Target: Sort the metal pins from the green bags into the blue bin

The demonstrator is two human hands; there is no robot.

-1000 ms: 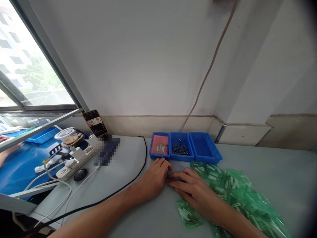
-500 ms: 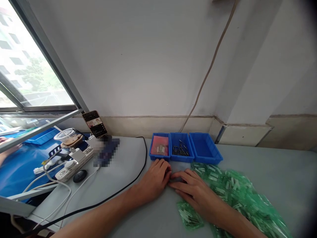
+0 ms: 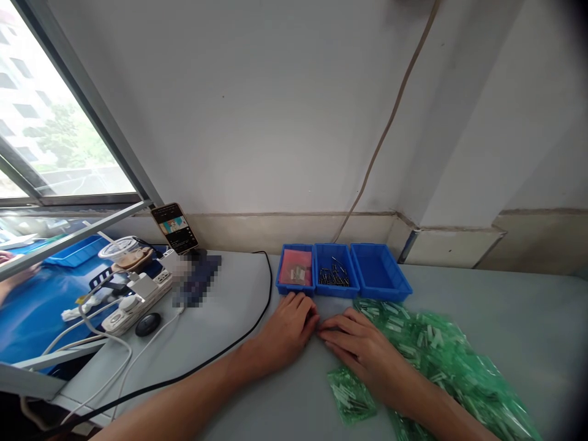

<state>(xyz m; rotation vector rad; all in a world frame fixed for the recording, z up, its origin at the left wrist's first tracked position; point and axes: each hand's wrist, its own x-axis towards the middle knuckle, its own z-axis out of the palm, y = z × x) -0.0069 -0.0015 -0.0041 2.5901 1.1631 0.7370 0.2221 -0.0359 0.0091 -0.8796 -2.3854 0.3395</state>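
My left hand (image 3: 289,327) rests on the grey table with its fingers curled, just below a blue tray (image 3: 296,291) that holds a pink bag. Close to its right, my right hand (image 3: 361,343) has its fingers bent and pressed together, the tips near my left fingers. Anything between the fingertips of either hand is too small or hidden to make out. A second blue tray (image 3: 337,293) contains dark metal pieces; a third blue tray (image 3: 379,269) stands beside it. A small green packet (image 3: 351,398) lies under my right wrist, and many green packets (image 3: 450,355) are piled to the right.
A black cable (image 3: 220,355) crosses the table at the left. Beyond it are a black mouse (image 3: 147,324), a power strip (image 3: 138,306) and a phone (image 3: 175,228). Another person's hand (image 3: 18,272) shows at the far left, behind a metal frame.
My right hand has drawn slightly right, away from my left hand, and its fingers have come closer together. The phone's screen picture differs.
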